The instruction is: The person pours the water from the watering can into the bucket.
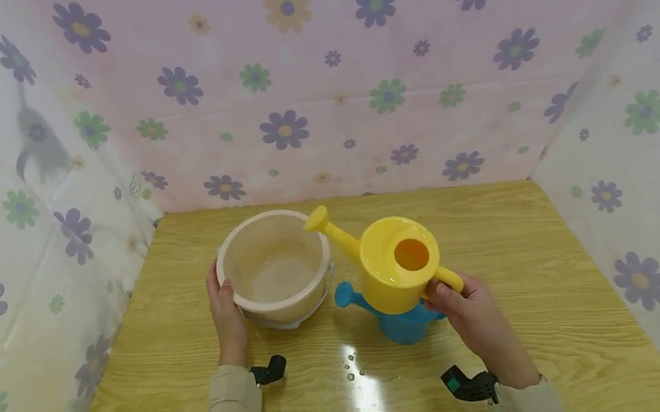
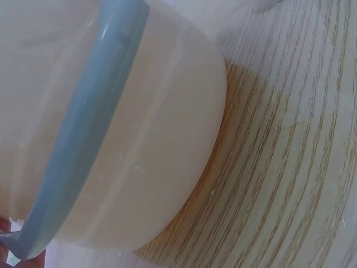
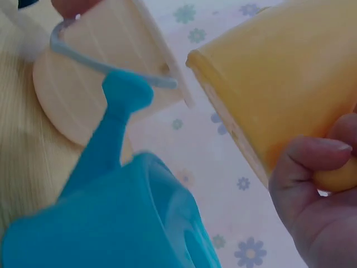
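My left hand point(image 1: 229, 322) grips the left side of a beige plastic bucket point(image 1: 248, 256), with the thumb at its rim. The bucket's grey-blue handle point(image 2: 92, 120) hangs down along the outer wall in the left wrist view. In my right hand point(image 1: 478, 315) is a yellow watering can point(image 1: 388, 282), gripped by its handle and raised. Its sprinkler head overlaps the bucket's right rim in the head view. Below and behind it stands a blue watering can point(image 3: 106, 223), partly hidden by the yellow one in the head view; its spout points left.
Drops of water point(image 1: 350, 372) lie on the wooden table point(image 1: 161, 399) in front of the cans. Flower-patterned sheets point(image 1: 312, 82) enclose the table at the back and both sides. Each wrist wears a black camera mount point(image 1: 470, 385).
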Motion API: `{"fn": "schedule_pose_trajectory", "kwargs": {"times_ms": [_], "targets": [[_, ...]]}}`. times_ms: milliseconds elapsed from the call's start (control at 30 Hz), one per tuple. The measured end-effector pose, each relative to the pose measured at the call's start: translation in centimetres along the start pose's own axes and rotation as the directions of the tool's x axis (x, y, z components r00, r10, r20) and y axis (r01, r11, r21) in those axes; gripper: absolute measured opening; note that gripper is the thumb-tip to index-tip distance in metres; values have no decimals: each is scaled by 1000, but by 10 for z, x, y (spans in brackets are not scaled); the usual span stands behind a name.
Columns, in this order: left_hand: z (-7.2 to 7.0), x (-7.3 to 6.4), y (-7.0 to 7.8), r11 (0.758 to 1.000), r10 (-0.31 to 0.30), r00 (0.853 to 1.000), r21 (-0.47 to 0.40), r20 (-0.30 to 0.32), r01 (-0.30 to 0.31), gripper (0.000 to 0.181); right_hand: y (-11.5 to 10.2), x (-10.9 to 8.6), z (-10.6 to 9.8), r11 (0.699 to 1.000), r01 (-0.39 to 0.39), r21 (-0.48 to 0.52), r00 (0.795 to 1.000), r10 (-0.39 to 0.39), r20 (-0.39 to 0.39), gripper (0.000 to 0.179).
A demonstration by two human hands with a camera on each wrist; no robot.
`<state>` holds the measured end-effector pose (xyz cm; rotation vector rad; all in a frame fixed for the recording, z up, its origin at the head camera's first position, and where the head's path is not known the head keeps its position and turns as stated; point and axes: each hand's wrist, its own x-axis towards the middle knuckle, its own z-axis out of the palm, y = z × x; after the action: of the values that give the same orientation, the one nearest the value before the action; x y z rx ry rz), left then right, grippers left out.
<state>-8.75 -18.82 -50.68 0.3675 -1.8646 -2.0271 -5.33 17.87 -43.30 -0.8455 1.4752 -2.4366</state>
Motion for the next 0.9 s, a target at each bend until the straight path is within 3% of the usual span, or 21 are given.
{"fn": "schedule_pose_trajectory", "kwargs": {"times_ms": [267, 467, 633, 900], "targets": [[1, 0, 1, 1000, 27, 1000, 3, 7, -27, 43, 9, -1, 24, 992, -104, -73, 994, 102, -32, 15], [1, -2, 0, 1000, 18, 1000, 9, 0, -18, 44, 16, 1, 33, 963, -217, -160, 975, 206, -82, 11], [1, -2, 2, 1000, -2, 1000, 20, 5, 2, 43, 13, 4, 35, 945, -231, -233, 972, 213, -103, 13], [1, -1, 3, 1000, 3, 1000, 28, -8, -3, 43, 2, 1, 43, 926, -280, -255, 959, 260, -110, 12]]}}
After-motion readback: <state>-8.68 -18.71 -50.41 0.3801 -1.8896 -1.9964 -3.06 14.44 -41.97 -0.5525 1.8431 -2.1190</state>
